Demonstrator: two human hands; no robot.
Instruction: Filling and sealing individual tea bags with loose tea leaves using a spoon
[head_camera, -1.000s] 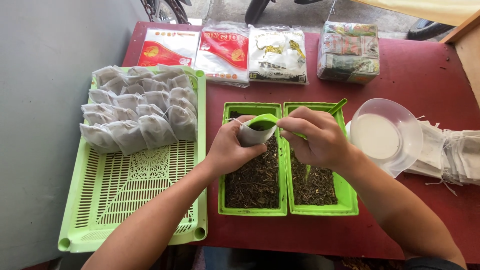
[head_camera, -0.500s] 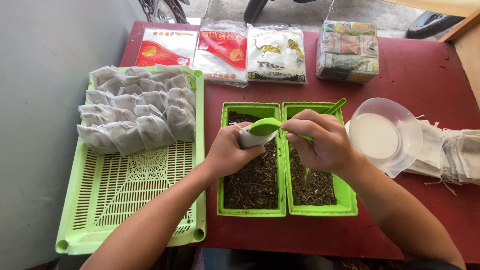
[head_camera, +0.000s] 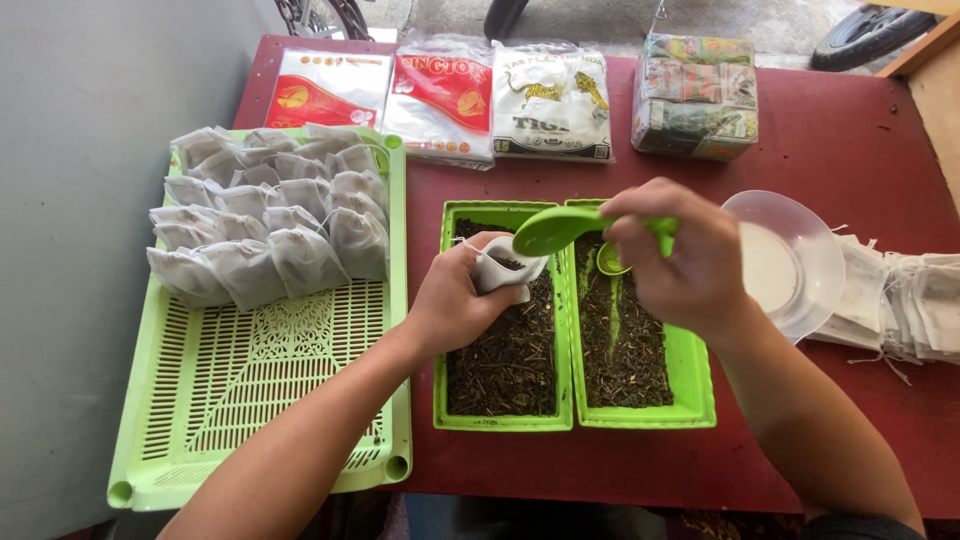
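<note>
Far left of the hands, a slotted green tray (head_camera: 262, 420) carries plump filled sachets (head_camera: 268, 215). The left hand (head_camera: 455, 300) pinches a small white cloth bag (head_camera: 500, 268) open above 2 green trays of dark, twiggy dried leaf (head_camera: 510, 350). Just right, the right hand (head_camera: 685, 255) grips a green plastic scoop (head_camera: 555, 230), tipped at the bag's mouth; filling seems underway, needing a steady pour.

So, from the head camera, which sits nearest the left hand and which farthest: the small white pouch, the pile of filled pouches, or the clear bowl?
1. Small white pouch: held in the left hand.
2. Pile of filled pouches: to its left, in the green slotted tray.
3. Clear bowl: far right, beyond the right hand.
</note>
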